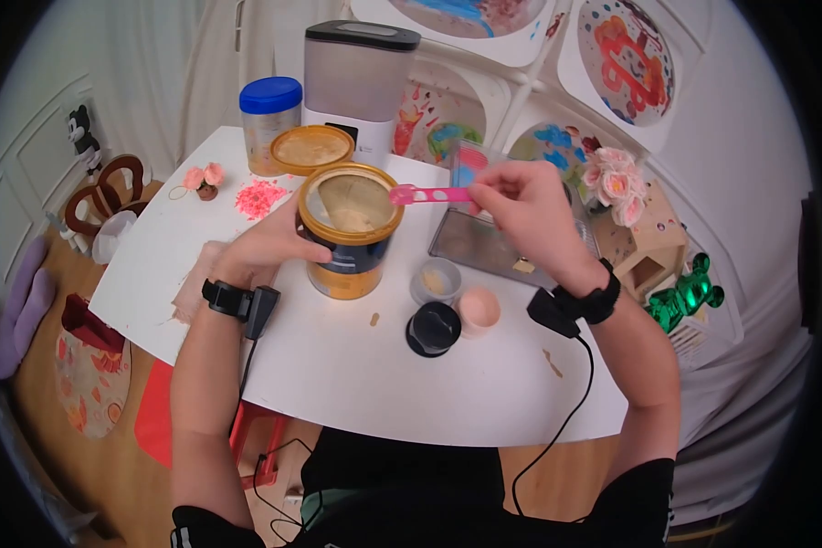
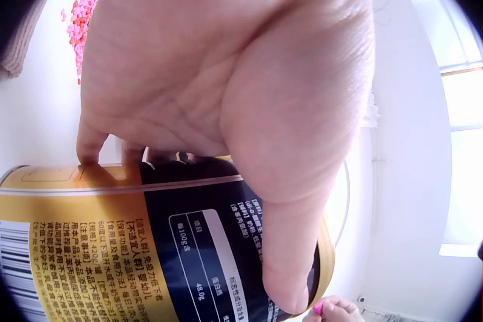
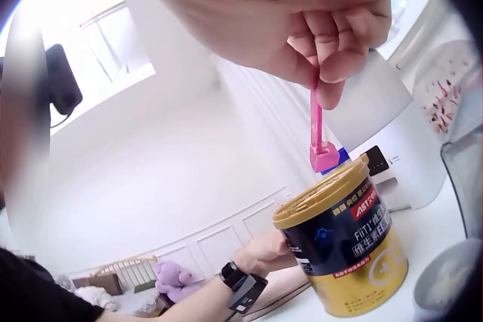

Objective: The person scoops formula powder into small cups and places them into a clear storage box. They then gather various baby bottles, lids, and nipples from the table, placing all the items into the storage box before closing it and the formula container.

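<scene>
An uncapped gold and dark can (image 1: 342, 258) with pale powder inside stands on the white table. The left hand (image 1: 267, 245) grips its side, thumb along the front; in the left wrist view that hand (image 2: 226, 73) wraps the labelled can (image 2: 189, 246). The right hand (image 1: 530, 215) pinches the handle of a pink scoop (image 1: 420, 194), whose bowl is at the can's right rim. In the right wrist view the scoop (image 3: 323, 152) hangs from the fingers of the right hand (image 3: 324, 43), just above the rim of the can (image 3: 339, 246).
Behind the can are its gold lid (image 1: 312, 146), a blue-capped jar (image 1: 270, 123) and a dispenser (image 1: 356, 87). In front stand a clear cup (image 1: 436, 281), a peach cup (image 1: 479, 310) and a black-lidded container (image 1: 433, 329). A grey tray (image 1: 484, 245) lies right; pink bits (image 1: 260, 198) lie left.
</scene>
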`<state>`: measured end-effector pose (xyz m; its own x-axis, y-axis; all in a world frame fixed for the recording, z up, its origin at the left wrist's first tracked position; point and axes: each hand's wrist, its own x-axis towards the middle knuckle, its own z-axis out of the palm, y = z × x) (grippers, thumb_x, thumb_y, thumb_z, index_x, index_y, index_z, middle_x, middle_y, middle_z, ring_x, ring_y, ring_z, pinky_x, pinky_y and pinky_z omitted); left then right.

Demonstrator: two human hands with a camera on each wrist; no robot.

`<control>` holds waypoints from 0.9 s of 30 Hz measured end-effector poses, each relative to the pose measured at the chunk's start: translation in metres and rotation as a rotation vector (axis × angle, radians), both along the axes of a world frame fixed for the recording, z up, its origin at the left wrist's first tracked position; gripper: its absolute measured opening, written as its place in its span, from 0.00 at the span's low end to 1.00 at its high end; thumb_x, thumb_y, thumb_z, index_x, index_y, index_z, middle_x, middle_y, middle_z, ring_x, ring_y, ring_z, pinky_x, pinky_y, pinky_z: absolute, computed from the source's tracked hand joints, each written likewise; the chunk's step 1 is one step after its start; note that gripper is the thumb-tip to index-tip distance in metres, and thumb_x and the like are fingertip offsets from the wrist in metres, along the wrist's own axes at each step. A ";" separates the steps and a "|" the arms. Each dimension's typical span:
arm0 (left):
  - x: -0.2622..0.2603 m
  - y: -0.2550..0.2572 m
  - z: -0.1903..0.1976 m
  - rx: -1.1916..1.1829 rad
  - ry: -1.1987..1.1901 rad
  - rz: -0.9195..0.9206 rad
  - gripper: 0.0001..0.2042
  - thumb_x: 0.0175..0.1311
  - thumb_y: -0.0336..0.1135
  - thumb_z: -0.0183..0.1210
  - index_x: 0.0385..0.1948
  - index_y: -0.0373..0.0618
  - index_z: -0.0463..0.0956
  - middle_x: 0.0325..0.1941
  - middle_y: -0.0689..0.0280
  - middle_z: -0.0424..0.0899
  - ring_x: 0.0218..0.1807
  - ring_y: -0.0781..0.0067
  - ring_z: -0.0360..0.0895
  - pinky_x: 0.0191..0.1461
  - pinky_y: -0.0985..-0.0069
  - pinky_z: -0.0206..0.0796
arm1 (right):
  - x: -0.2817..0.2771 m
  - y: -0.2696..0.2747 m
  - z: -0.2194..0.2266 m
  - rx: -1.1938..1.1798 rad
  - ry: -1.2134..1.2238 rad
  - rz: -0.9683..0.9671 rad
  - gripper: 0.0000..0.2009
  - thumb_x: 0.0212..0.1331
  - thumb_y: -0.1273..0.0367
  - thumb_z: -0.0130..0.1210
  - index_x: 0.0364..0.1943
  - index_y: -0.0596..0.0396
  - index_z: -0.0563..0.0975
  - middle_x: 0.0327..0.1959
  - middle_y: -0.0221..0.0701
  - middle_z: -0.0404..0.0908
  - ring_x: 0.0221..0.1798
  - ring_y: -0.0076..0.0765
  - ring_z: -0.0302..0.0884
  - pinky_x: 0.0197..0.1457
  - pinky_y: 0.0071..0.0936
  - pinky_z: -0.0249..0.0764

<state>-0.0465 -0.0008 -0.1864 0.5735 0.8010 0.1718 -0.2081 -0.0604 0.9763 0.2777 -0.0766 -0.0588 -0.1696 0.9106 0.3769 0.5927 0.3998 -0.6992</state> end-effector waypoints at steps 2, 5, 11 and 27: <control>0.000 -0.002 0.003 -0.007 -0.001 0.002 0.60 0.40 0.29 0.84 0.81 0.46 0.56 0.78 0.64 0.71 0.80 0.68 0.64 0.84 0.67 0.53 | -0.022 0.016 -0.001 0.154 -0.185 0.045 0.07 0.64 0.72 0.64 0.34 0.62 0.87 0.27 0.37 0.89 0.29 0.31 0.86 0.36 0.29 0.79; 0.000 -0.004 0.005 -0.002 -0.033 -0.017 0.59 0.40 0.28 0.83 0.81 0.47 0.56 0.78 0.65 0.71 0.80 0.69 0.65 0.83 0.67 0.54 | -0.053 0.039 -0.001 0.351 -0.521 0.209 0.05 0.60 0.72 0.64 0.33 0.57 0.89 0.30 0.43 0.87 0.34 0.49 0.87 0.40 0.41 0.82; -0.003 -0.002 0.008 -0.002 0.029 -0.020 0.58 0.42 0.28 0.83 0.81 0.49 0.56 0.77 0.65 0.71 0.80 0.68 0.64 0.83 0.66 0.55 | -0.091 0.090 -0.015 0.353 -0.845 0.471 0.04 0.53 0.72 0.65 0.30 0.57 0.89 0.29 0.46 0.87 0.36 0.55 0.87 0.42 0.46 0.83; -0.004 -0.010 0.019 -0.058 0.057 0.015 0.57 0.41 0.24 0.82 0.80 0.50 0.57 0.77 0.67 0.72 0.80 0.68 0.64 0.84 0.65 0.53 | -0.116 0.101 -0.019 0.227 -1.236 0.533 0.06 0.54 0.74 0.64 0.32 0.62 0.87 0.31 0.49 0.87 0.38 0.57 0.89 0.43 0.43 0.85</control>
